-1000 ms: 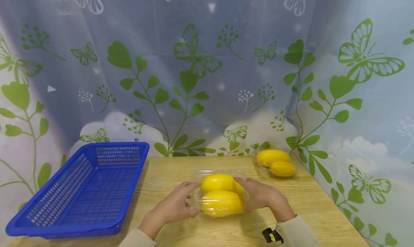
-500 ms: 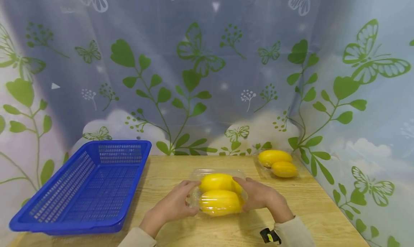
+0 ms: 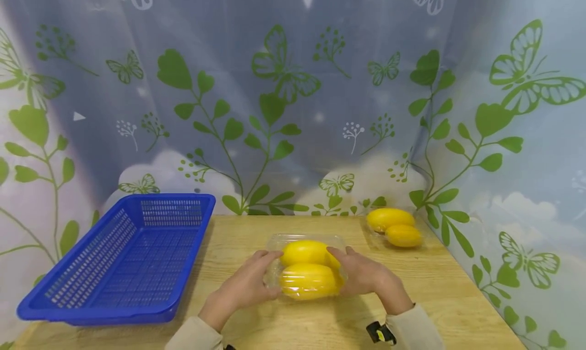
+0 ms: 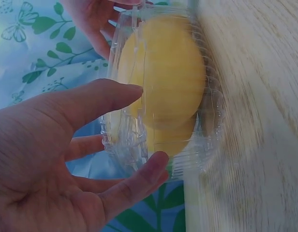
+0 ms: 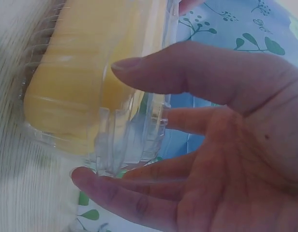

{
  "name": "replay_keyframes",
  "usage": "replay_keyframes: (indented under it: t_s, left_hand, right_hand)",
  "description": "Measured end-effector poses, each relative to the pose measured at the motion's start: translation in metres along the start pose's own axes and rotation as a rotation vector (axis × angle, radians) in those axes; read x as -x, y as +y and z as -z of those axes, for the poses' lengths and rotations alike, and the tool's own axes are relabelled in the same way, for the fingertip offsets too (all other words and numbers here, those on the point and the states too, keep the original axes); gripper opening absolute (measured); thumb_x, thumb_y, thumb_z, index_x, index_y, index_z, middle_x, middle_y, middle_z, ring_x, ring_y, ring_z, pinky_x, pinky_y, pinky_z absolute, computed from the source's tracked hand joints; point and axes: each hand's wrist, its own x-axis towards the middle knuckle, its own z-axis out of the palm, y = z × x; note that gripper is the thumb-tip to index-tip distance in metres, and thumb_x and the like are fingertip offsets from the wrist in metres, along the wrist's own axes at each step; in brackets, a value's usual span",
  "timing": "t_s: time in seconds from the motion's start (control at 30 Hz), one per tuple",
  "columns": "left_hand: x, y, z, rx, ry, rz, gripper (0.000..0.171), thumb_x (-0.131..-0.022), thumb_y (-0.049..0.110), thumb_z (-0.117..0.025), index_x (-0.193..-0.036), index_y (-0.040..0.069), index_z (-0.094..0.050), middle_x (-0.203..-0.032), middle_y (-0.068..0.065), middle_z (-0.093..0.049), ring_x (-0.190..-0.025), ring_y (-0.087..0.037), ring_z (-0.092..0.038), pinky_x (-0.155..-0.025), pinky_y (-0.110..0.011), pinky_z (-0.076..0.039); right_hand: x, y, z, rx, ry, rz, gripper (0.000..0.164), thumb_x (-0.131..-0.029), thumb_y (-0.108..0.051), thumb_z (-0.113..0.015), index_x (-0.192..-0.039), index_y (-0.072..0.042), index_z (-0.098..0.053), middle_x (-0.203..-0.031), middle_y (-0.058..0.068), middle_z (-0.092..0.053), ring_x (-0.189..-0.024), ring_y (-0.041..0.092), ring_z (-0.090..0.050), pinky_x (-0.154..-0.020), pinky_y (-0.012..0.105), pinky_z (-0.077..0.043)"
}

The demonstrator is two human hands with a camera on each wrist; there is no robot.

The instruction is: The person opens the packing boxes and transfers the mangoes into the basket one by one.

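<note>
A clear plastic clamshell box (image 3: 304, 236) with plump yellow oval fruits (image 3: 309, 281) inside lies at the middle of the table, close over the wood. My left hand (image 3: 247, 284) grips its left end. In the left wrist view the thumb lies along the lid side and the fingertips (image 4: 156, 164) reach around the end. On the opposite end my right hand (image 3: 363, 273) holds the box, its thumb (image 5: 139, 72) against the plastic and the other fingers curved around the corner. Part of the fruit is hidden behind the hands and plastic glare.
A blue perforated plastic basket (image 3: 183, 284) stands on the left of the table (image 3: 439, 294). At the back right sits another clear pack with yellow fruits (image 3: 390, 220). A printed curtain (image 3: 320, 151) hangs behind and on the right.
The head view has tilted and shifted slightly. Both hands keep their hold, and the box has slid a little to the left with them. Basket and back pack stay put.
</note>
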Motion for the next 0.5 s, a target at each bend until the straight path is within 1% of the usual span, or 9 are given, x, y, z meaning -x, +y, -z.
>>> replay_keyframes:
  t_s: [0.07, 0.1, 0.13, 0.2, 0.23, 0.3, 0.37, 0.47, 0.5]
  left_hand:
    - [0.0002, 0.0000, 0.0009, -0.004, -0.001, 0.001, 0.080, -0.080, 0.018, -0.086, -0.150, 0.005, -0.050, -0.146, -0.026, -0.052, -0.112, -0.034, -0.063, -0.089, -0.052, -0.060]
    - [0.0001, -0.0001, 0.0012, -0.006, -0.001, 0.002, 0.080, -0.080, 0.018, -0.086, -0.150, 0.005, -0.050, -0.146, -0.027, -0.052, -0.113, -0.035, -0.063, -0.091, -0.053, -0.060]
    - [0.0000, -0.0002, 0.0017, -0.009, -0.003, 0.004, 0.080, -0.080, 0.018, -0.086, -0.150, 0.005, -0.050, -0.147, -0.027, -0.052, -0.116, -0.037, -0.063, -0.093, -0.055, -0.059]
    - [-0.0004, -0.0006, 0.0024, -0.013, -0.004, 0.011, 0.079, -0.081, 0.018, -0.086, -0.150, 0.005, -0.050, -0.149, -0.028, -0.051, -0.122, -0.041, -0.060, -0.097, -0.058, -0.057]
    - [-0.0007, -0.0005, 0.0029, -0.014, -0.005, 0.015, 0.079, -0.081, 0.018, -0.086, -0.150, 0.005, -0.050, -0.149, -0.028, -0.051, -0.125, -0.042, -0.059, -0.100, -0.059, -0.055]
    - [-0.0012, -0.0010, 0.0036, -0.009, -0.011, 0.024, 0.079, -0.082, 0.018, -0.085, -0.151, 0.006, -0.049, -0.151, -0.028, -0.050, -0.128, -0.043, -0.058, -0.101, -0.060, -0.055]
    - [-0.0014, -0.0016, 0.0042, -0.002, -0.020, 0.034, 0.078, -0.083, 0.018, -0.084, -0.152, 0.006, -0.048, -0.152, -0.028, -0.049, -0.129, -0.043, -0.057, -0.101, -0.060, -0.054]
    - [-0.0012, -0.0031, 0.0047, 0.004, -0.033, 0.042, 0.078, -0.084, 0.018, -0.083, -0.153, 0.007, -0.047, -0.153, -0.028, -0.048, -0.124, -0.041, -0.060, -0.098, -0.058, -0.057]
    - [-0.0010, -0.0036, 0.0047, 0.006, -0.034, 0.044, 0.078, -0.084, 0.018, -0.083, -0.153, 0.007, -0.047, -0.153, -0.028, -0.048, -0.123, -0.041, -0.061, -0.098, -0.058, -0.057]
  right_hand:
    - [0.0002, -0.0007, -0.0005, 0.004, 0.004, 0.007, 0.092, -0.082, 0.000, -0.083, -0.159, -0.005, -0.034, -0.161, 0.043, -0.020, -0.144, 0.055, -0.040, -0.095, 0.058, -0.054]
    - [0.0004, -0.0010, -0.0011, 0.003, 0.008, 0.005, 0.092, -0.082, 0.000, -0.082, -0.159, -0.005, -0.034, -0.161, 0.044, -0.018, -0.140, 0.054, -0.045, -0.091, 0.056, -0.055]
    - [0.0004, -0.0013, -0.0017, 0.003, 0.011, 0.002, 0.091, -0.082, 0.001, -0.082, -0.160, -0.005, -0.034, -0.162, 0.044, -0.016, -0.134, 0.051, -0.052, -0.086, 0.052, -0.056]
    - [0.0007, -0.0025, -0.0032, -0.002, 0.020, -0.006, 0.091, -0.083, 0.003, -0.080, -0.160, -0.006, -0.034, -0.163, 0.043, -0.012, -0.111, 0.045, -0.064, -0.071, 0.043, -0.054]
    - [0.0009, -0.0032, -0.0040, -0.002, 0.026, -0.010, 0.090, -0.083, 0.004, -0.079, -0.160, -0.007, -0.034, -0.163, 0.043, -0.010, -0.100, 0.041, -0.066, -0.066, 0.039, -0.052]
    - [0.0016, -0.0047, -0.0056, 0.002, 0.038, -0.015, 0.088, -0.083, 0.005, -0.078, -0.159, -0.007, -0.035, -0.164, 0.043, -0.008, -0.093, 0.038, -0.066, -0.060, 0.034, -0.045]
    - [0.0024, -0.0064, -0.0070, 0.013, 0.049, -0.013, 0.085, -0.084, 0.005, -0.077, -0.159, -0.007, -0.038, -0.163, 0.043, -0.009, -0.104, 0.046, -0.066, -0.062, 0.035, -0.047]
    - [0.0029, -0.0085, -0.0087, 0.039, 0.056, -0.012, 0.082, -0.085, 0.003, -0.078, -0.157, -0.008, -0.041, -0.163, 0.043, -0.012, -0.129, 0.054, -0.055, -0.072, 0.042, -0.054]
    - [0.0028, -0.0092, -0.0092, 0.042, 0.055, -0.015, 0.081, -0.085, 0.003, -0.078, -0.157, -0.008, -0.042, -0.163, 0.042, -0.012, -0.132, 0.055, -0.052, -0.075, 0.044, -0.055]
